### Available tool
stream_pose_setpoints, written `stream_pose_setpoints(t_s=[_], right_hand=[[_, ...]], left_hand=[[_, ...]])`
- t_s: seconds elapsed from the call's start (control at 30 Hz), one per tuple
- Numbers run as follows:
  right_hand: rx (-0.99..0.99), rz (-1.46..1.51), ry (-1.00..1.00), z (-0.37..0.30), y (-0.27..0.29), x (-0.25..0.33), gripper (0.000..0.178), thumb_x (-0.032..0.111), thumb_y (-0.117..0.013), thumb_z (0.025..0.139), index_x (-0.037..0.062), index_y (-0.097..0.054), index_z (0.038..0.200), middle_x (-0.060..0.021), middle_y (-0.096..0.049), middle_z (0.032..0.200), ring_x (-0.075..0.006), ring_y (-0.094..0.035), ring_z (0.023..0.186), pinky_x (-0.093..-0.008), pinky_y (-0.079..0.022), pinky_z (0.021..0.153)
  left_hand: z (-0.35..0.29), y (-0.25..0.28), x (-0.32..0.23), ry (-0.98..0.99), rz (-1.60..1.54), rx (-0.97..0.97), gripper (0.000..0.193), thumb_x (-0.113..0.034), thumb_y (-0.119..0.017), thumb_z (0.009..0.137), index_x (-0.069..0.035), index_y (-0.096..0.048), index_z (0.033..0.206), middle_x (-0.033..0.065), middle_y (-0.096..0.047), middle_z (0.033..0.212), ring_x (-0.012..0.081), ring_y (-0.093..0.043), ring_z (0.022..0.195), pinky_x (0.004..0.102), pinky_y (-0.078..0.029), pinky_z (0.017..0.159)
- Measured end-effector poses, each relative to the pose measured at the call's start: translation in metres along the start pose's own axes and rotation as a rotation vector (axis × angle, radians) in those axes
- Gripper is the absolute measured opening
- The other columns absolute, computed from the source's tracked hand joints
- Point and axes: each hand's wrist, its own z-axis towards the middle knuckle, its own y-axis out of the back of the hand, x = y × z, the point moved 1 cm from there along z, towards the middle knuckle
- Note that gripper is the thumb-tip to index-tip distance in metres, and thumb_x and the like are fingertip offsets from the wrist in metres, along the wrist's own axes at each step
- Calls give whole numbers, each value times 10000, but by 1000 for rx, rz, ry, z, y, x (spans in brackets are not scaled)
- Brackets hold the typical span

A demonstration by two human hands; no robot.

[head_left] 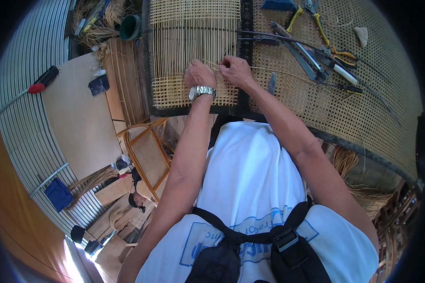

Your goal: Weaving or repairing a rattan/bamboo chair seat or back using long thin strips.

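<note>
Weaving of the cane panel (189, 49) is judged part complete: a close lattice is seen along the near band, while mostly lengthwise strands are left uncrossed in the middle. The panel is pale, evenly spaced, and set in a dark frame (174, 112) directly before the person. A loose strand (278, 70) appears pinched by the right hand (236, 71); the left hand (200, 74) is bent onto the panel, its grip undeterminable.
</note>
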Motion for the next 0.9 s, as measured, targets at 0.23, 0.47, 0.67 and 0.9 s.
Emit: stream_pose_setpoints(t_s=[0.23,0.47,0.67,0.9], right_hand=[[-81,15,-18,3,-11,4,230,275,-629,859,92,-716,970,-146,-710,1003,-334,-674,978,-451,-538,856],[-94,65,34,0,-8,3,248,277,-659,863,48,-718,940,-171,-711,922,-338,-685,888,-432,-535,811],[-3,1,-23,2,-8,7,236,246,-604,862,50,-702,951,-180,-703,1000,-351,-668,988,-458,-531,874],[0,2,-47,1,-9,4,236,248,-596,863,50,-692,947,-181,-699,1015,-356,-665,994,-462,-530,873]], left_hand=[[-4,-7,0,40,-73,-75,188,-218,-601,918,-58,-647,1005,183,-683,983,362,-664,911,488,-537,767],[6,11,9,88,-160,-3,199,-202,-629,914,-52,-739,985,179,-681,983,369,-665,901,492,-533,799],[8,10,8,-22,55,100,174,-174,-608,916,-39,-711,952,182,-684,954,365,-680,907,472,-557,783],[8,6,10,-96,29,35,178,-165,-565,924,-12,-650,957,217,-683,896,403,-687,834,483,-563,704]])
